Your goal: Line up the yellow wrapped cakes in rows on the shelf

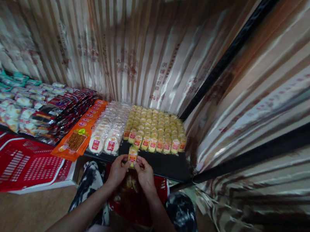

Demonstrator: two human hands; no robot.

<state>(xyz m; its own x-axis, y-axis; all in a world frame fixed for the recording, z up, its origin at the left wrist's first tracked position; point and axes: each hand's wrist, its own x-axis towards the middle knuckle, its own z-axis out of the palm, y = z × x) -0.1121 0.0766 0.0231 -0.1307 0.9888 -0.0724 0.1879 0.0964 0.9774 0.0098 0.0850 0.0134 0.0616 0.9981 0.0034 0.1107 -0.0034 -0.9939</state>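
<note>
Both hands meet in front of the shelf edge, holding one small wrapped yellow snack cake [132,156] upright between them. My left hand [118,168] pinches its left side, and my right hand [144,172] pinches its right side. A red and white label faces me on the wrapper. Just beyond stand rows of matching yellow snack cakes [155,131] on the black shelf [162,164]. To their left are two rows of round white packaged cakes [103,144]. Below my hands, between my knees, lies a dark red bag or basket with clear plastic; its contents are hard to make out.
Orange snack packets [77,135], dark red packets [66,106] and white-and-teal packs [11,109] fill the shelf leftward. Red perforated baskets [20,165] lie on the floor at left. A black post [224,64] rises at the right, before striped curtains [143,43].
</note>
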